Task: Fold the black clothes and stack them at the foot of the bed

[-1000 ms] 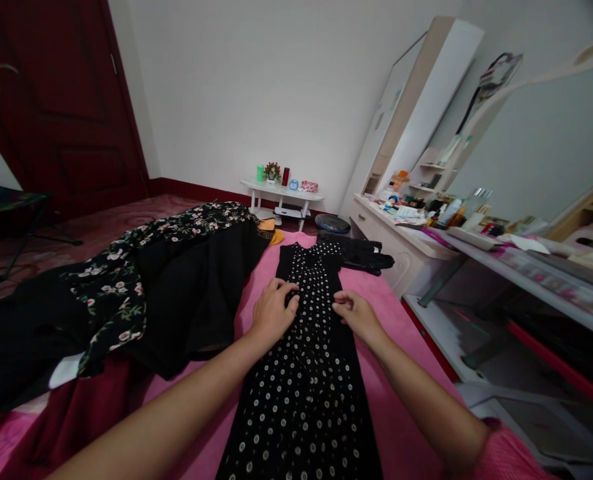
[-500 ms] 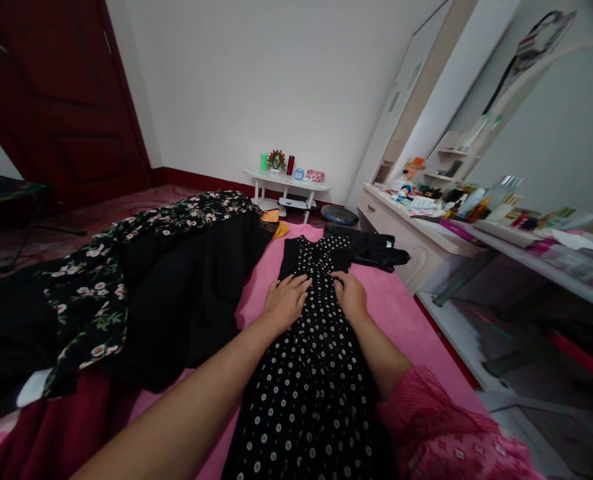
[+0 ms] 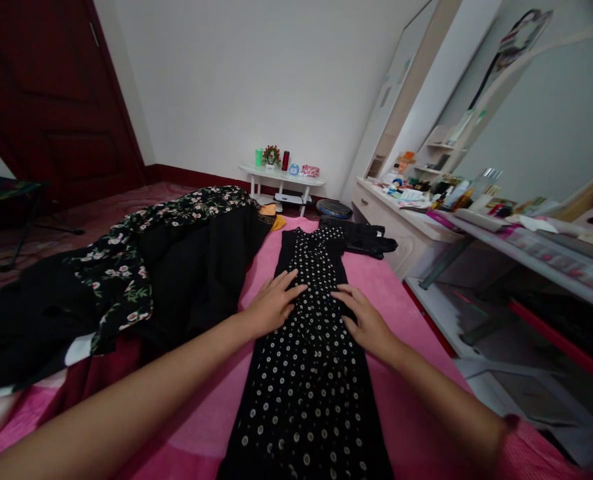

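Note:
A black dress with white dots (image 3: 316, 360) lies lengthwise on a pink bedsheet (image 3: 401, 307), its top end pointing away from me. My left hand (image 3: 273, 303) is at the dress's left edge, fingers spread over the dotted cloth. Across from it, my right hand (image 3: 369, 320) is at the right edge, fingers apart, with the fingertips over the fabric. Neither hand grips the cloth. Whether the palms press down on it is hard to tell.
Left of the dress is a heap of black and floral clothes (image 3: 191, 267). A folded black garment (image 3: 371, 239) lies past the dress's top. Beyond stands a small white table (image 3: 281, 175). On the right, a dressing table (image 3: 416, 217) carries many bottles.
My hands have moved apart and a little toward me, the fingers spreading more. The dress looks flatter and narrower at the middle, and the view has shifted slightly.

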Available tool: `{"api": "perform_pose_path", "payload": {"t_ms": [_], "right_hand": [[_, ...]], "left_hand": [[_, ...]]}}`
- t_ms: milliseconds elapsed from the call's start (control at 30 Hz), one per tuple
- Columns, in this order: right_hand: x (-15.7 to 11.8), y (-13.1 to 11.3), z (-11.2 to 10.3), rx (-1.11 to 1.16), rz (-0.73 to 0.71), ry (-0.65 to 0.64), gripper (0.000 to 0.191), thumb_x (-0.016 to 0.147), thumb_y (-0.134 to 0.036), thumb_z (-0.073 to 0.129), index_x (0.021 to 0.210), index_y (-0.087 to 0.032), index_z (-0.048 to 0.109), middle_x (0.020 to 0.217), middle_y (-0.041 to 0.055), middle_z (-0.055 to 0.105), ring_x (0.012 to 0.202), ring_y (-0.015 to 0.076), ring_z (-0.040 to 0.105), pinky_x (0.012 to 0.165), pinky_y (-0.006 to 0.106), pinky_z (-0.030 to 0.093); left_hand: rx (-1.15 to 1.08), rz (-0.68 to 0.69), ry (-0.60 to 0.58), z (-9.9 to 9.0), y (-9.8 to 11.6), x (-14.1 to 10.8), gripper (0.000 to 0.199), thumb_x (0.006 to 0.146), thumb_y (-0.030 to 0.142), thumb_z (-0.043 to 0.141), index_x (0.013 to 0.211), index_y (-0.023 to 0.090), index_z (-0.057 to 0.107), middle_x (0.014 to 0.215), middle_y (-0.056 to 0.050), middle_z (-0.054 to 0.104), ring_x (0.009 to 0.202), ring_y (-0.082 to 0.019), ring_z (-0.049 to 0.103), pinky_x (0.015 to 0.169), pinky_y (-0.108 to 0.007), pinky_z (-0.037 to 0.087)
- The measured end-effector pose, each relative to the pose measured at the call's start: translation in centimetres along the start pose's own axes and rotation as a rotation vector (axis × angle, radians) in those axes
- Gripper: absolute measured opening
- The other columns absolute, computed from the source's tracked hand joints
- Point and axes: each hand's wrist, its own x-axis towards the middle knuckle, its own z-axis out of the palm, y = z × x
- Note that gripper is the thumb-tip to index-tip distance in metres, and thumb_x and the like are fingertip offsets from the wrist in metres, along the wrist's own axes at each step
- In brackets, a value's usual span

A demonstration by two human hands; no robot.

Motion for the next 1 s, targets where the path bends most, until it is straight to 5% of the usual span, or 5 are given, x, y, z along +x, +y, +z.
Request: {"api": "perform_pose_path", "payload": {"t_ms": [133, 267, 600, 800, 1000], "right_hand": [[-5.1, -3.6, -1.8, 0.020, -0.197, -0.102, 0.057, 0.080, -0.007, 0.044, 0.130, -0.034, 0.051, 0.137, 0.0023, 0.048, 0.128, 0.0224, 0.041, 0.108, 0.046, 0.032], [-7.0, -5.2, -2.2, 0.023, -0.391, -0.167, 0.054, 0.083, -0.010, 0.046, 0.132, -0.030, 0.048, 0.135, 0.0049, 0.051, 0.125, 0.0226, 0.044, 0.106, 0.049, 0.034], [-7.6, -5.7, -2.5, 0.097, -0.322, -0.145, 0.034, 0.093, -0.027, 0.041, 0.125, -0.025, 0.049, 0.122, 0.0071, 0.061, 0.118, 0.0202, 0.051, 0.105, 0.047, 0.034], [-8.7, -7.2, -2.3, -0.143, -0.578, -0.257, 0.050, 0.089, -0.014, 0.042, 0.137, -0.027, 0.041, 0.143, 0.0064, 0.043, 0.134, 0.0210, 0.034, 0.109, 0.047, 0.028], [-8.4, -8.3, -3.3, -0.099, -0.598, -0.393, 0.051, 0.090, -0.046, 0.047, 0.134, -0.020, 0.044, 0.140, 0.0105, 0.047, 0.131, 0.0224, 0.039, 0.107, 0.045, 0.033]], "left_hand": [[-0.126, 0.308, -0.005, -2.1, 2.3, -3.8, 0.057, 0.081, 0.017, 0.062, 0.134, 0.033, 0.047, 0.151, -0.003, 0.029, 0.137, -0.024, 0.027, 0.113, -0.044, 0.024], [-0.130, 0.443, -0.036, -2.5, 4.2, -4.9, 0.049, 0.085, 0.026, 0.060, 0.133, 0.031, 0.048, 0.143, -0.005, 0.044, 0.131, -0.023, 0.039, 0.111, -0.046, 0.027], [-0.258, 0.393, -0.105, -3.0, 5.8, -5.0, 0.024, 0.090, 0.017, 0.047, 0.106, 0.020, 0.064, 0.101, -0.004, 0.069, 0.097, -0.018, 0.062, 0.092, -0.033, 0.045], [-0.143, 0.462, -0.207, -4.1, 6.8, -6.3, 0.054, 0.078, 0.024, 0.065, 0.129, 0.028, 0.051, 0.136, -0.005, 0.052, 0.121, -0.025, 0.049, 0.106, -0.044, 0.033], [-0.101, 0.517, -0.301, -4.6, 6.5, -7.3, 0.050, 0.079, 0.023, 0.063, 0.128, 0.029, 0.053, 0.142, -0.003, 0.046, 0.132, -0.028, 0.037, 0.109, -0.046, 0.030]]}}
